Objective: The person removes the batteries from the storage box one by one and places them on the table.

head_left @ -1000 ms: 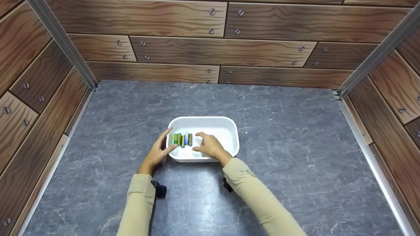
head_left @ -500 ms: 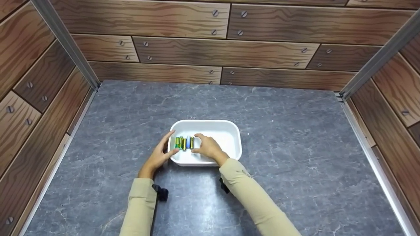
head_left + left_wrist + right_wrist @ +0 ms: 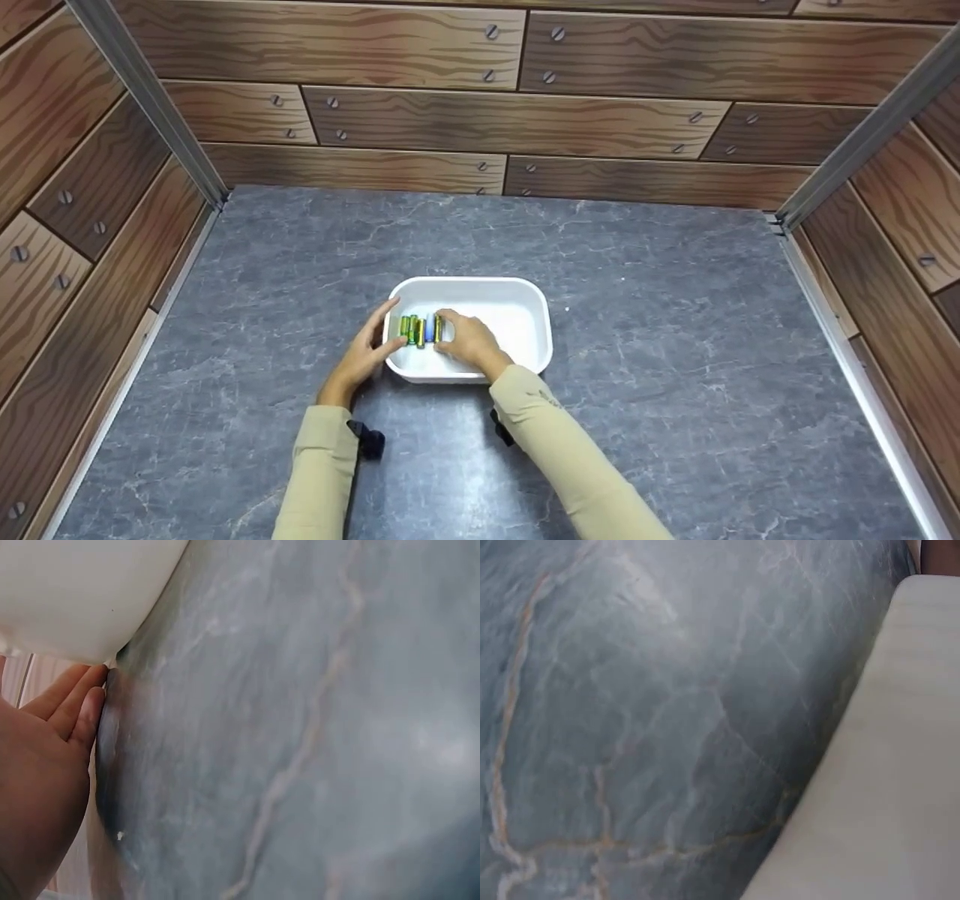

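Observation:
A white plastic tray point(image 3: 517, 322) rests on the grey marbled surface. Inside it, at the left end, several green-and-gold batteries point(image 3: 412, 330) lie side by side, along with a light-blue battery point(image 3: 430, 328). My right hand point(image 3: 472, 343) reaches into the tray, thumb and fingertips pinching the rightmost gold battery point(image 3: 439, 330) by its two ends. Spread along the tray's left end, my left hand point(image 3: 362, 358) has its thumb over the rim near the green batteries. In the left wrist view, its straight fingers point(image 3: 71, 701) lie against the tray's outer wall.
Wood-patterned panels point(image 3: 420, 120) enclose the surface at the back and both sides, with metal posts point(image 3: 862, 120) at the corners. The right wrist view shows the tray's outer wall point(image 3: 885, 780) and the marbled surface point(image 3: 667, 727).
The right hand has moved left within the tray, and its thumb and fingers have closed in on the rightmost battery. The left hand stays at the tray's left end.

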`<state>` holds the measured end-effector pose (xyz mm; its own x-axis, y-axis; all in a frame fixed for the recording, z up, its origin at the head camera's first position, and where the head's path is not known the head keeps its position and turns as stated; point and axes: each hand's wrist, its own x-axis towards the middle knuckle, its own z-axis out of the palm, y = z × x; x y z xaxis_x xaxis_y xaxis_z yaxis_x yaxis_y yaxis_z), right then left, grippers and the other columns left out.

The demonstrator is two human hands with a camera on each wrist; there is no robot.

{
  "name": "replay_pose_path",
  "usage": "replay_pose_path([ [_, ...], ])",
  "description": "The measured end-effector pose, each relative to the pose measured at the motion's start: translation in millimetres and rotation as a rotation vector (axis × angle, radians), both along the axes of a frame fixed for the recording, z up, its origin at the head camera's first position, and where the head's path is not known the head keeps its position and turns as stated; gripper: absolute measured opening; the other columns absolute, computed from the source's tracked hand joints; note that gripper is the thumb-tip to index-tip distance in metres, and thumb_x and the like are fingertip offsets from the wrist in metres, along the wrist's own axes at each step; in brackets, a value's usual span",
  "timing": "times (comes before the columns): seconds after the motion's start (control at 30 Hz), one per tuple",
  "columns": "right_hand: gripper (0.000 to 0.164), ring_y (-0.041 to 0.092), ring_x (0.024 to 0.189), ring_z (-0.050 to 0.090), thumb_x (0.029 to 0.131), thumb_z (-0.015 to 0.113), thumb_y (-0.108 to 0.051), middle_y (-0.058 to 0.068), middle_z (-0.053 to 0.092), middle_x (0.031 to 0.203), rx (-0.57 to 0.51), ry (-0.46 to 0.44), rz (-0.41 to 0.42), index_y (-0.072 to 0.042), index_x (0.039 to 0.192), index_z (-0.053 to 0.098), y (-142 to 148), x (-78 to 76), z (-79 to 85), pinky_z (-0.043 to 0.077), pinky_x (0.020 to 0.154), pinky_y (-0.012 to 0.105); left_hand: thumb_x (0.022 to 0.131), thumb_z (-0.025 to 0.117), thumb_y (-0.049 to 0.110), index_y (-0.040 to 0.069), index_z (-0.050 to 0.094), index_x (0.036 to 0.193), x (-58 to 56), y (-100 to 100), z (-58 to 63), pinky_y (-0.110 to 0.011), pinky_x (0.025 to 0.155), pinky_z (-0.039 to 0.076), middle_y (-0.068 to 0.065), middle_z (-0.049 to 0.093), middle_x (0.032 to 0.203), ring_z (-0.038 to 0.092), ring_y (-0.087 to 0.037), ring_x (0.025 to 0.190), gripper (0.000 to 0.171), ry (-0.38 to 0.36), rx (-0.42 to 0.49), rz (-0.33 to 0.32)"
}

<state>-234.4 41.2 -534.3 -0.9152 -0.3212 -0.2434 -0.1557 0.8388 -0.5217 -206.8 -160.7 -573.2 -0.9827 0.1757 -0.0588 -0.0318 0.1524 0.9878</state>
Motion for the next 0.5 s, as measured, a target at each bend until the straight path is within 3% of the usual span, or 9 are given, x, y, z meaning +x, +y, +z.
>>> replay_pose_path([
  [0.3, 0.057, 0.034, 0.120, 0.060, 0.085, 0.073, -0.023, 0.015, 0.063, 0.131, 0.002, -0.012, 0.008, -0.014, 0.137, 0.051, 0.8, 2.0, 0.8, 0.047, 0.102, 0.045, 0.092, 0.061, 0.006, 0.016, 0.031, 0.152, 2.8, -0.9, -1.2, -0.026, 0.098, 0.043, -0.019, 0.041, 0.151, 0.045, -0.035, 0.135, 0.068, 0.002, 0.046, 0.027],
  [0.5, 0.057, 0.035, 0.111, 0.064, 0.083, 0.074, -0.020, 0.017, 0.067, 0.122, -0.021, 0.012, 0.020, -0.013, 0.135, 0.053, 6.4, 4.0, 5.0, 0.049, 0.097, 0.046, 0.093, 0.060, 0.007, 0.014, 0.031, 0.151, 2.6, 0.2, -3.2, -0.024, 0.093, 0.046, -0.021, 0.042, 0.150, 0.048, -0.036, 0.131, 0.066, 0.021, 0.040, 0.029],
])
